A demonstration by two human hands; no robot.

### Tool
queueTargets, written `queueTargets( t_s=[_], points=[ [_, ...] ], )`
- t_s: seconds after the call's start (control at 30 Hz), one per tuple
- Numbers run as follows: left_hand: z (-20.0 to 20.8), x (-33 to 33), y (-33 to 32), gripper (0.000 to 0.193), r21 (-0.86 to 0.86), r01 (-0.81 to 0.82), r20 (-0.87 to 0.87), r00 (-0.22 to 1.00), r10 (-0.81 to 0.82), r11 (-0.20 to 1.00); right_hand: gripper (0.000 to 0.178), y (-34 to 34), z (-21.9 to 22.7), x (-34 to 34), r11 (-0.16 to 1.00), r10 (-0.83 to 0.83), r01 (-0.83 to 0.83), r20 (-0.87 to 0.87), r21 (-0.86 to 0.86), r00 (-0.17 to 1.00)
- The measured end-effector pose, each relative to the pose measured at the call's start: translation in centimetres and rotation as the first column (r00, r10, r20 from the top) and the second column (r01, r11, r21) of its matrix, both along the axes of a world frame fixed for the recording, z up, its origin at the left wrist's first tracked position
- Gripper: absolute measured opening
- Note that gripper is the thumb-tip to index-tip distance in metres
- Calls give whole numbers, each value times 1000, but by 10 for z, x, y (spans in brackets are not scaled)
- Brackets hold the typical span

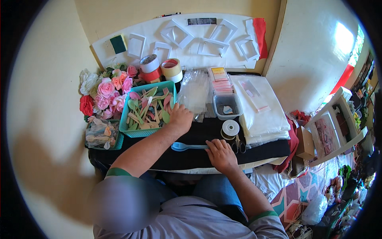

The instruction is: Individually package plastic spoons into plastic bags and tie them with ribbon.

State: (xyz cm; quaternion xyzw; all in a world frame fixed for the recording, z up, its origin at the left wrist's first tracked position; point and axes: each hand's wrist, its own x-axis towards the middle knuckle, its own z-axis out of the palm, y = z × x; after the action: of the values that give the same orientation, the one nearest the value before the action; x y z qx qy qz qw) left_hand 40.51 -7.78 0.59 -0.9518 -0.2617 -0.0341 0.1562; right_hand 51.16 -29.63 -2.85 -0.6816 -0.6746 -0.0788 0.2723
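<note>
My left hand [182, 119] reaches across the table, its fingers bent in at the near-left edge of a pile of clear plastic bags [194, 89]. The fingertips are partly hidden, but they appear closed on a bag's edge. Under the fingers of my right hand [222, 155] is the handle end of a light blue fork [182, 146], which lies flat with its head to the left on the black cloth. Just left of my left hand stands a teal basket [175, 88] full of forks and spoons in several colours.
Pink, white and red artificial flowers [105, 89] and a smaller basket [117, 146] of bagged items are at left. Tape rolls [171, 65] stand behind. A clear tub [227, 106], ribbon spool [230, 128], scissors [238, 146] and large plastic sheets [260, 115] lie rightward.
</note>
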Motion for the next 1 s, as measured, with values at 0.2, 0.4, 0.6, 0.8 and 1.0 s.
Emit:
queueTargets(
  t_s=[0.2,0.4,0.6,0.8,1.0],
  points=[
    [17,-9,3,11,45,45,256,965,-55,998,34,-1,1,-1,1000,4,-4,1,3,1000],
    [43,-19,14,7,-56,17,692,722,27,998,34,1,1,-2,1000,3,-2,-26,24,1000],
    [68,-40,5,7,-120,122,803,596,23,985,32,1,1,-2,999,14,-13,-30,31,999],
    [97,-60,-17,7,-94,220,783,618,-64,971,32,0,-2,-4,998,14,-11,-33,69,999],
    [96,-106,-51,15,-576,675,813,411,413,461,27,-7,0,0,975,67,-19,-213,220,975]
  ],
)
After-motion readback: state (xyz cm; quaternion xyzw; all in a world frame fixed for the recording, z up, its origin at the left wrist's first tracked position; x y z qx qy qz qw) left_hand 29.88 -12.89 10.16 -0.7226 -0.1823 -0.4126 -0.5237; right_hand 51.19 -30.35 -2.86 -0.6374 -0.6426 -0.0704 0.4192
